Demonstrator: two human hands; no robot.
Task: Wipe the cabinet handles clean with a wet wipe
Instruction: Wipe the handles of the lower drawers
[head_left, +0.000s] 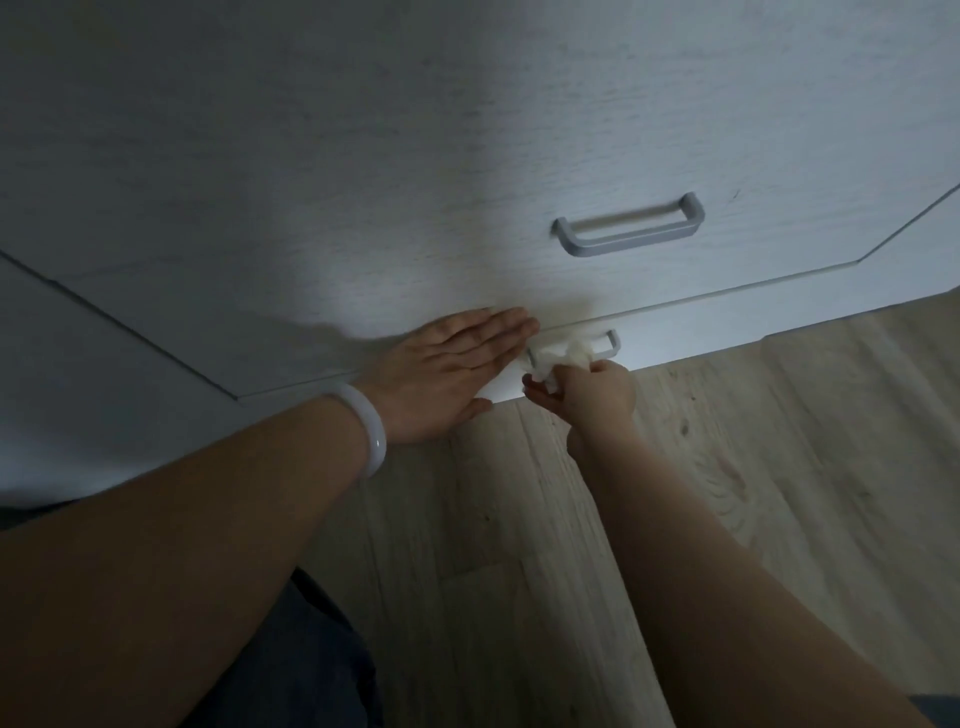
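Your right hand (589, 392) has its grip clamped on the crumpled white wet wipe (563, 358), fingers curled round it, and the wipe is bunched over the short silver bar handle (605, 347) on the lowest white wood-grain drawer front (701, 325), low down just above the pale plank floor (753, 467). Your left hand (457, 369) lies flat with straight fingers, its grip apart, pressing the cabinet face just left of that handle, its fingertips almost touching the wipe. A white bangle (371, 434) sits on that wrist.

What the next stroke turns on: the handle's long axis runs left to right, tilting slightly up toward the right, and the wipe covers its left and middle part while the right end and post show bare. So the uncleaned length lies to the right of your right grip, and that hand is the nearer one; slide along the bar, I'd judge, rather than across it. The larger silver bar handle (628, 226) on the drawer above sits farther up and to the right, well apart from both hands
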